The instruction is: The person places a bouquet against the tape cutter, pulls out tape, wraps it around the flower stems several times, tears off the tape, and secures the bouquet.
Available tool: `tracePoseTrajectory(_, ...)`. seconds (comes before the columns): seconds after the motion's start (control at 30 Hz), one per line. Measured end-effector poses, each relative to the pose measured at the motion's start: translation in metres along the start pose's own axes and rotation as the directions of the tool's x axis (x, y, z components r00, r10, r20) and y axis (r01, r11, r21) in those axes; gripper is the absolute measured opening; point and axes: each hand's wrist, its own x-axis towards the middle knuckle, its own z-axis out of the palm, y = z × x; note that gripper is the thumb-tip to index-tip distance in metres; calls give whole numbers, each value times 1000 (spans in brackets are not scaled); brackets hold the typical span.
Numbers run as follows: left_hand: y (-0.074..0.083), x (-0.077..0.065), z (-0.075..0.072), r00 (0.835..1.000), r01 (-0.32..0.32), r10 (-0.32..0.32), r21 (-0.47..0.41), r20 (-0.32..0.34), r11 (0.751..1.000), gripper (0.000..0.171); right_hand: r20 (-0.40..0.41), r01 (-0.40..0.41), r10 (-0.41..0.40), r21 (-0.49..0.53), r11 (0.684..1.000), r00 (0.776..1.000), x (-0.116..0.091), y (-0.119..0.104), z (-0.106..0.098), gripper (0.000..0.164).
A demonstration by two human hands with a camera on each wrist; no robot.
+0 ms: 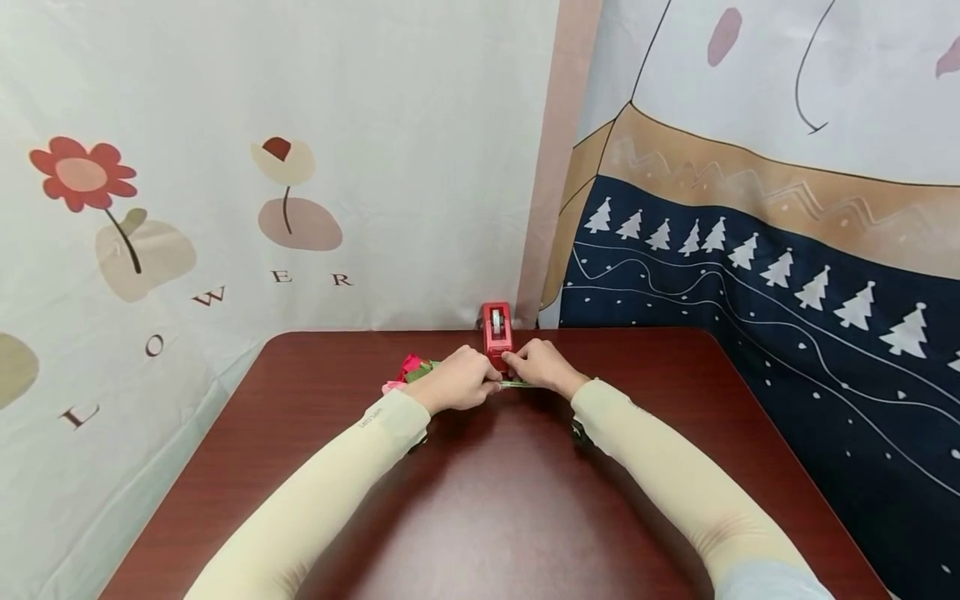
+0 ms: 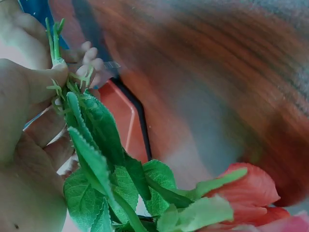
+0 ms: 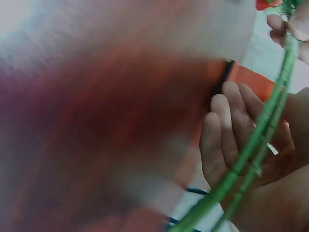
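Observation:
My left hand (image 1: 463, 377) pinches green flower stems (image 2: 56, 43) between thumb and fingers. A shiny clear patch shows on them beside the thumb. Artificial flowers, red (image 1: 410, 364) and pink (image 1: 393, 386), with green leaves (image 2: 104, 125), stick out beyond that hand to the left. My right hand (image 1: 546, 365) is at the front end of a red tape dispenser (image 1: 498, 329), thumb and forefinger close together. A thin strip of clear tape (image 2: 113, 64) shows at its fingertips. Its other fingers (image 3: 219, 125) are loosely bent, and the stems cross in front of that palm in the right wrist view.
The dark red-brown table (image 1: 517, 500) has rounded far corners. Behind its far edge hangs a pale printed cloth (image 1: 420, 167) with flowers and letters. A dark blue cloth (image 1: 675, 283) with white trees hangs at the right. The dispenser stands near the far edge.

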Motion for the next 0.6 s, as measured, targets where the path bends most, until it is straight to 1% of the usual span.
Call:
tracePoseTrajectory(0.13,-3,-1,-6,1000,-13,13,18,-14,1000,17,26,12,-12,-22,1000,1000,-2,-12,-18,52)
tracePoseTrajectory(0.2,-4,-2,-9,1000,-17,18,29,-24,999,16,56,42,-40,-38,998,998,-4,-17,-28,48)
tracePoseTrajectory(0.27,-5,-3,-11,999,-17,18,42,-35,999,15,105,87,-81,-60,994,991,-6,-22,-36,42)
tracePoseTrajectory(0.3,-6,-3,-12,999,-16,18,47,-39,999,14,139,112,-102,-66,991,985,-7,-24,-40,39)
tracePoseTrajectory(0.37,-6,-4,-14,999,-14,17,59,-43,998,13,215,164,-144,-75,984,966,-10,-26,-46,33)
tracePoseTrajectory(0.47,-7,-5,-16,999,-8,12,79,-49,997,14,320,224,-190,-73,972,928,-14,-26,-51,31)
tracePoseTrajectory(0.53,-7,-6,-16,999,-1,6,95,-51,995,14,363,245,-207,-62,968,909,-15,-24,-51,32)
tracePoseTrajectory(0.6,-7,-7,-16,999,-1,7,115,-53,993,14,385,249,-212,-48,967,898,-17,-22,-50,31)
